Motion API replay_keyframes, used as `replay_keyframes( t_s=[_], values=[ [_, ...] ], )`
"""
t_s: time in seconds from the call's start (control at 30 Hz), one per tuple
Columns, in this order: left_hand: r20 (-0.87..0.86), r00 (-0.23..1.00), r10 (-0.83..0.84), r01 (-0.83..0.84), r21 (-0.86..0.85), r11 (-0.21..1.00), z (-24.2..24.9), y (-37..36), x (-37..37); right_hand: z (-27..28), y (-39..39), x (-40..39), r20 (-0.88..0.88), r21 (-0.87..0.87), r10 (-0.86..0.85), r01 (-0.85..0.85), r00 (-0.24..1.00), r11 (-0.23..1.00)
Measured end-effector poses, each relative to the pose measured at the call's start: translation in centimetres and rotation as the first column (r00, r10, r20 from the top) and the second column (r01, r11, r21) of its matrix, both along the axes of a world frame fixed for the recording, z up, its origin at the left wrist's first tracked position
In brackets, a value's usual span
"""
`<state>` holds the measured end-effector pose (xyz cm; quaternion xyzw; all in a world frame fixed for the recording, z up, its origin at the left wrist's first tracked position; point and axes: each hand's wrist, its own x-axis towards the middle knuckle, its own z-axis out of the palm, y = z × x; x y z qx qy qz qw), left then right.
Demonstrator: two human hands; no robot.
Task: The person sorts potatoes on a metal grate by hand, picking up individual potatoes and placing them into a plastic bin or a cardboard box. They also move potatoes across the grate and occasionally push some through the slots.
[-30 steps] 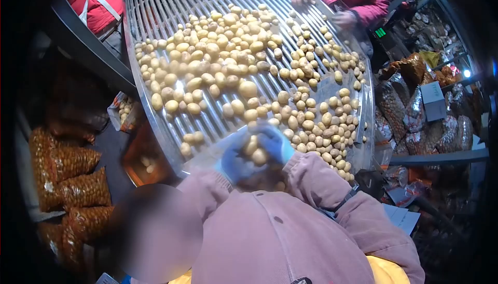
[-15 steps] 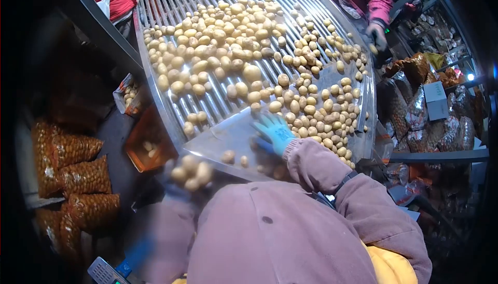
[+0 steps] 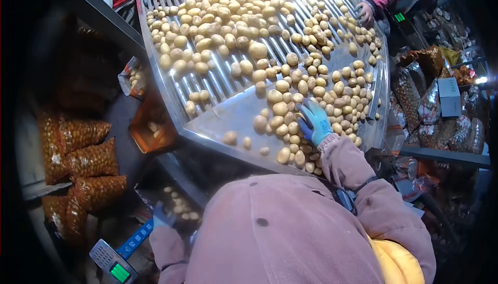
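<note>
Our right hand (image 3: 314, 122), in a blue glove, lies flat among the small potatoes (image 3: 290, 118) heaped at the lower right of the sorting table (image 3: 218, 123), its fingers spread and cupped loosely over a few of them, closed on none that we can see. Our left hand is down at the lower left of the frame, behind the mauve jacket sleeve (image 3: 171, 247); we cannot tell whether its fingers are open or closed. Near it sits a tray of potatoes (image 3: 179, 206), and below that a weighing scale with a green display (image 3: 116, 266). The potatoes run from the smooth steel lip up across the roller bars (image 3: 207, 76) to the top of the frame, larger ones toward the upper left. We judge them firm, rounded and light singly, apt to roll on the steel (their skins look dry, so hardly slippery); they are best scooped several at a time in a cupped palm, or pinched one by one around the middle. At the upper right a co-worker's gloved hand (image 3: 363, 12) rests at the table's edge. Filled net bags of potatoes (image 3: 83, 159) lie at the left.
</note>
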<state>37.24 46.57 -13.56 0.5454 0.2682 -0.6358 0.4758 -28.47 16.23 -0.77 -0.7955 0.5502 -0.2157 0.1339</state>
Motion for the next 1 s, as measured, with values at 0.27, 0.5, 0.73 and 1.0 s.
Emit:
replay_keyframes(
  t_s=[0.27, 0.5, 0.73, 1.0],
  values=[
    [0.989, 0.141, 0.049, 0.818, -0.144, 0.557, 12.3, -26.6, -20.7, -1.7, -0.9, 5.9, -0.198, 0.069, 0.165, -0.154, 0.966, 0.986],
    [0.555, -0.794, 0.248, 0.6, 0.782, 0.169, 11.6, -30.1, -29.9, -0.8, 0.8, 4.1, -0.148, 0.071, 0.143, -0.134, 0.979, 0.988],
    [0.523, -0.789, 0.322, 0.608, 0.739, 0.29, 11.2, -30.6, -29.7, -2.1, 1.0, 3.7, -0.084, 0.034, 0.054, -0.051, 0.995, 0.998],
    [0.591, -0.791, 0.158, 0.608, 0.788, 0.094, 15.5, -31.8, -30.4, -2.1, -0.5, 3.3, -0.077, 0.065, 0.047, -0.042, 0.996, 0.997]
  ],
)
